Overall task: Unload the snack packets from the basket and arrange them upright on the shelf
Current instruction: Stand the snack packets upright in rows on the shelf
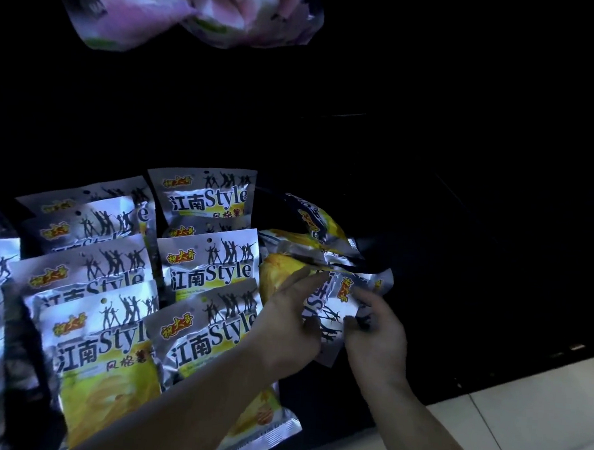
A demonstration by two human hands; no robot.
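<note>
Silver and yellow snack packets (pixel 212 264) stand upright in rows on the dark shelf (pixel 426 269), filling its left and middle. At the right end of the rows, several packets (pixel 308 239) lie tilted and crumpled. Both hands hold one silver packet (pixel 332 308) turned sideways there. My left hand (pixel 289 315) grips its left side with fingers stretched over it. My right hand (pixel 372 332) pinches its right edge. The basket is out of sight.
Pink and white bags (pixel 184 2) hang or lie on a level above, at the top left. The shelf's right part is dark and bare. A pale tiled floor (pixel 521 416) shows at the lower right, beyond the shelf's front edge.
</note>
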